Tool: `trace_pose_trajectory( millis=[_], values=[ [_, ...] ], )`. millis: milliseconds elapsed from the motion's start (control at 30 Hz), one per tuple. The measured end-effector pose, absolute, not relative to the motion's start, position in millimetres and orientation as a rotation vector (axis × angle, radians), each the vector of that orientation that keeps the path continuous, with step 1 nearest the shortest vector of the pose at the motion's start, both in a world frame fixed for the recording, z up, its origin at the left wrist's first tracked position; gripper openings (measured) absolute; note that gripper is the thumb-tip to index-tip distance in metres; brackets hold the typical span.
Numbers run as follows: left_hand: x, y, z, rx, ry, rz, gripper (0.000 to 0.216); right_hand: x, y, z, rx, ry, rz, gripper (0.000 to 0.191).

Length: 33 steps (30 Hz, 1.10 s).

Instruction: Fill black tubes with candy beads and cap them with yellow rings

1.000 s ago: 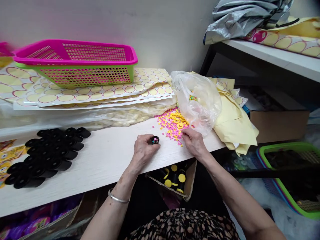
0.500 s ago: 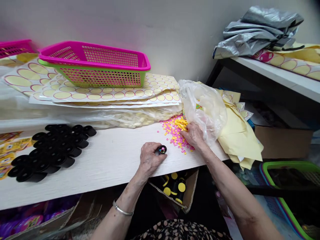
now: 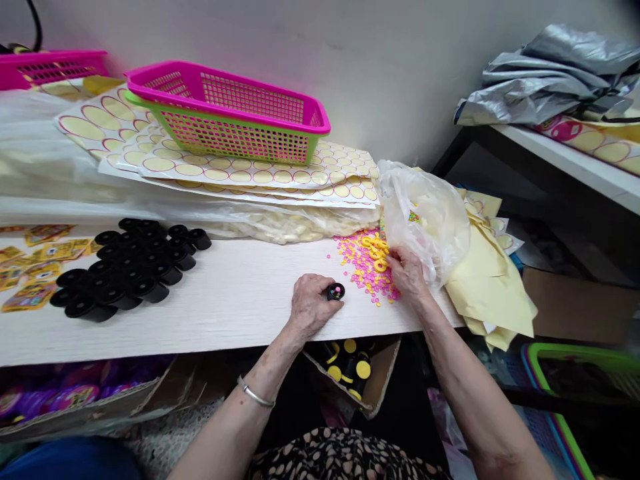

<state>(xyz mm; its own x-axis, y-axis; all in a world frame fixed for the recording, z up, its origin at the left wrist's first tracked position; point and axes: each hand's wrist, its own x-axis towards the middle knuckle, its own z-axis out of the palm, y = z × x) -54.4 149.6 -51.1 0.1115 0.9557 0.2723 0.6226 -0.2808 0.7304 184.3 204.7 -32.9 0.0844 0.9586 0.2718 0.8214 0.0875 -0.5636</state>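
My left hand (image 3: 313,305) is wrapped round a small black canister (image 3: 335,291), which stands upright on the white table. Small pink and other coloured bits show in its open top. At the edge of a pile of small pink and yellow candy-like pieces (image 3: 365,272), my right hand (image 3: 407,272) has its fingers pressed together. Whatever they hold, if anything, is hidden. Larger yellow rings (image 3: 374,245) lie in the pile beside those fingertips. A clear plastic bag (image 3: 435,213) rests just behind my right hand, with multicoloured bits near its opening.
Several black canisters (image 3: 135,263) stand in rows at the left, near yellow printed cards (image 3: 37,280). A pink and green basket (image 3: 235,130) sits on sticker sheets (image 3: 280,177). Below the table edge, a cardboard box (image 3: 384,380) holds yellow-capped black canisters. Yellow paper (image 3: 487,273) lies right.
The view has shifted, so most of the scene sits further right. My right fingers have drawn slightly back from the yellow rings, more of which show. My left hand still holds the canister.
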Motion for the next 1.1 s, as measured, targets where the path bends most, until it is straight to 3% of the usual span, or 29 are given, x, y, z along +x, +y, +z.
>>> trace_pose_trajectory(
  millis=[233, 367, 567, 700, 800, 967, 1100],
  values=[
    [-55, 151, -52, 1.962, 1.544, 1.008, 0.027, 177, 199, -24, -1.912, -2.067, 0.181, 0.026],
    [-55, 152, -52, 1.967, 1.524, 1.017, 0.027, 174, 201, -22, -1.804, -2.223, 0.276, 0.029],
    [-54, 150, -51, 1.923, 1.544, 1.023, 0.026, 180, 208, -10, -1.852, -2.351, 0.295, 0.016],
    [-53, 145, -51, 1.912, 1.514, 1.031, 0.027, 182, 208, -3, -1.897, -2.266, 0.186, 0.022],
    [-53, 144, -55, 1.907, 1.506, 1.04, 0.027, 171, 200, -4, -1.717, -2.03, 0.088, 0.028],
    [-52, 147, -52, 1.907, 1.489, 1.038, 0.017, 125, 167, 0, -1.231, -2.124, 0.478, 0.025],
    [-52, 148, -49, 1.922, 1.456, 1.018, 0.012, 104, 151, 2, -1.192, -2.273, 0.506, 0.021]
  ],
)
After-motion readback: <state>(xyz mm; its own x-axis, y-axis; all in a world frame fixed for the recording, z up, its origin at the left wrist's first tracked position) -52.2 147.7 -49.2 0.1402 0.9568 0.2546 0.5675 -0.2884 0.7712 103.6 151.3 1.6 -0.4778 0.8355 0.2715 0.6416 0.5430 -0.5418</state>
